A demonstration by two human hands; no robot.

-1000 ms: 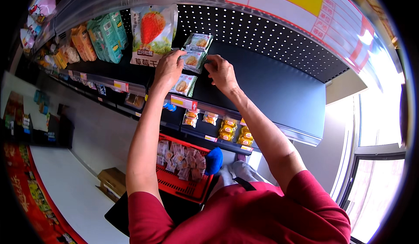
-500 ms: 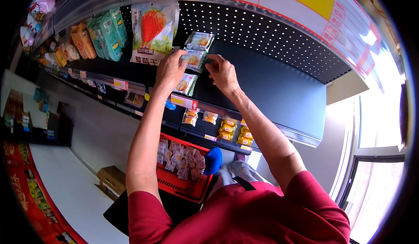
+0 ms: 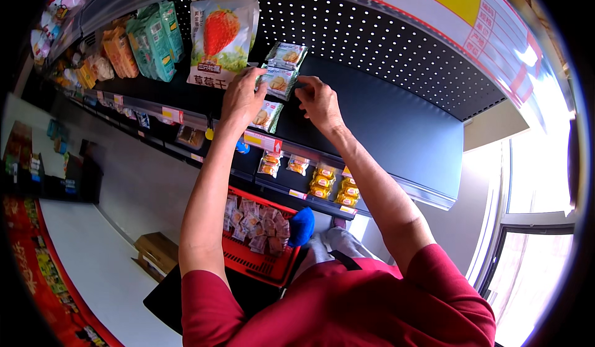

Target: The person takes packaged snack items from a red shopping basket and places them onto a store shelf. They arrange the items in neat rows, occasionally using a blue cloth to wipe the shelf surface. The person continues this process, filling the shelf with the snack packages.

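My left hand (image 3: 243, 99) is at the left edge of a small green-and-white snack packet (image 3: 278, 82), fingertips against it, thumb and fingers apart. On the packet's other side is my right hand (image 3: 319, 103), its bent fingers slightly apart and nothing visible in them. A similar packet (image 3: 288, 54) lies just behind, and another packet (image 3: 267, 116) lies nearer the shelf's front edge. All rest on a dark shelf (image 3: 384, 124). Just left of the packets stands a large pouch (image 3: 217, 43) with a strawberry picture; my left hand overlaps its lower corner.
Green bags (image 3: 152, 43) and orange bags (image 3: 119, 52) stand farther left on the shelf. Below, a lower shelf holds yellow-wrapped snacks (image 3: 323, 181). A red basket (image 3: 286, 272) of small packets sits by my legs, near a cardboard box (image 3: 158, 254). A perforated back panel (image 3: 372, 49) closes the shelf.
The middle packet has shifted and turned slightly between my hands, now facing up more squarely. Both hands stay close to it; the view has moved a little.
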